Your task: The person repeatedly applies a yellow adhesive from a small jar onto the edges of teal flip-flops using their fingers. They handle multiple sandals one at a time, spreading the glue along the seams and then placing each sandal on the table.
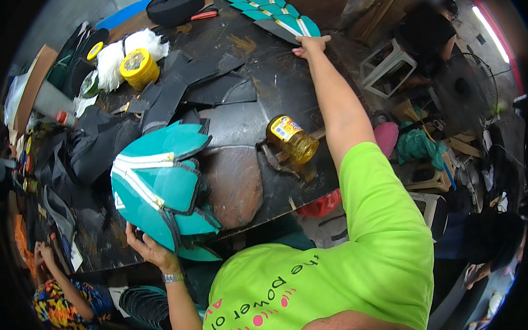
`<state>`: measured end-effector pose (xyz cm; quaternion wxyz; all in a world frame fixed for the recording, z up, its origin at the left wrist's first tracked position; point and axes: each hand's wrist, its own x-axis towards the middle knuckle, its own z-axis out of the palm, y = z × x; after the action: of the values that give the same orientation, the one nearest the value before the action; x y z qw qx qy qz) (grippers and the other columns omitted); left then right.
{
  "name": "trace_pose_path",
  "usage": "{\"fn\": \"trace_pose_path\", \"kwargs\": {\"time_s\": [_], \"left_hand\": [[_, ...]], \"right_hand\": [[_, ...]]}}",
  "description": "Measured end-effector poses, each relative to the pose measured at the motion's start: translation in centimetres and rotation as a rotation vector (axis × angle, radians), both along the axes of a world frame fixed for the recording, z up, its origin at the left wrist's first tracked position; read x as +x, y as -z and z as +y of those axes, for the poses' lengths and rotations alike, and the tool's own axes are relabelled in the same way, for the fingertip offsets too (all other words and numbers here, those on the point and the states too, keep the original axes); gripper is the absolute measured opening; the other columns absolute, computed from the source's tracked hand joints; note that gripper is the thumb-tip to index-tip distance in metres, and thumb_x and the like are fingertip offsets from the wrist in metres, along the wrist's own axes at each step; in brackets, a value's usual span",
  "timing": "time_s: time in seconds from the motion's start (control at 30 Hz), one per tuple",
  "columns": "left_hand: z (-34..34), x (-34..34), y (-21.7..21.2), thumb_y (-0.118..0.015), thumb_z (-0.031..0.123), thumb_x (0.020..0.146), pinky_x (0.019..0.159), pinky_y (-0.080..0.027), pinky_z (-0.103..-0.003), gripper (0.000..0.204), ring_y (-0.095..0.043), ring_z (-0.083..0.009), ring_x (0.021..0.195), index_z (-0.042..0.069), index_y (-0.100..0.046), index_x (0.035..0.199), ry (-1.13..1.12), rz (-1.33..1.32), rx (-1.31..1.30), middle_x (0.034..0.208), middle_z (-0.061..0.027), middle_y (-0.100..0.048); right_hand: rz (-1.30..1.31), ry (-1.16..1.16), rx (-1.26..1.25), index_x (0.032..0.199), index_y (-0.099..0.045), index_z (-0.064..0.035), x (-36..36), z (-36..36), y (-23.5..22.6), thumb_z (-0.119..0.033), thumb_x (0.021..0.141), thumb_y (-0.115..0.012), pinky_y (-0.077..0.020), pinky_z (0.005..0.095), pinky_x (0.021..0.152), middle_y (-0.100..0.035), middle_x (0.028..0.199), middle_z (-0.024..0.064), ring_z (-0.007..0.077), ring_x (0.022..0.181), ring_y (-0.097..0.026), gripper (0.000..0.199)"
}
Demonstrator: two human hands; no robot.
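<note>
My left hand (148, 249) grips the lower edge of a teal bag shell (160, 189) with white stripes and black trim, held upright over the near edge of the dark worktable (273, 89). My right arm stretches far across the table, and my right hand (311, 44) rests on the nearest piece of a fanned row of teal cut panels (276, 13) at the far edge; the fingers lie flat and I cannot tell whether they pinch it. A jar of yellow glue (292, 139) lies on its side between my arms.
Black cut pieces (185, 86) cover the table's middle. A yellow tape roll (138, 67) and white stuffing (117, 54) sit at the back left. Another person in a patterned shirt (59, 300) works at lower left. Plastic stools (385, 67), a fan (470, 88) and clutter stand right.
</note>
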<state>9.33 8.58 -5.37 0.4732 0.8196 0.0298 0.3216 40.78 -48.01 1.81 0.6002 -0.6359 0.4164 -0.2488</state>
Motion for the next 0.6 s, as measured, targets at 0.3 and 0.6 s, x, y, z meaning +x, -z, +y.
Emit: {"fn": "trace_pose_path", "kwargs": {"time_s": [0.3,0.6], "left_hand": [[0.7,-0.6,0.8,-0.06,0.005,0.097,0.084,-0.046,-0.029,0.023,-0.054,-0.017,0.099,0.003,-0.07,0.118,-0.11,-0.135,0.095,0.109,-0.0077,-0.055],[2.8,1.3,-5.9,-0.066,0.006,0.091,0.09,-0.046,-0.036,0.011,-0.059,-0.0235,0.096,-0.001,-0.064,0.084,0.237,-0.371,-0.245,0.096,-0.0099,-0.063]], "right_hand": [[0.048,-0.553,-0.395,0.156,0.008,-0.0128,-8.0,-0.5,-4.9,-0.036,0.084,-0.078,-0.0541,0.0307,0.049,-0.067,0.096,0.0191,0.0218,0.065,-0.07,0.115],[-0.167,-0.963,-0.318,0.124,-0.064,-0.0052,-31.7,12.4,-9.6,-0.015,0.096,-0.062,-0.0465,0.0208,0.063,-0.066,0.098,0.0038,0.0096,0.072,-0.063,0.03]]}}
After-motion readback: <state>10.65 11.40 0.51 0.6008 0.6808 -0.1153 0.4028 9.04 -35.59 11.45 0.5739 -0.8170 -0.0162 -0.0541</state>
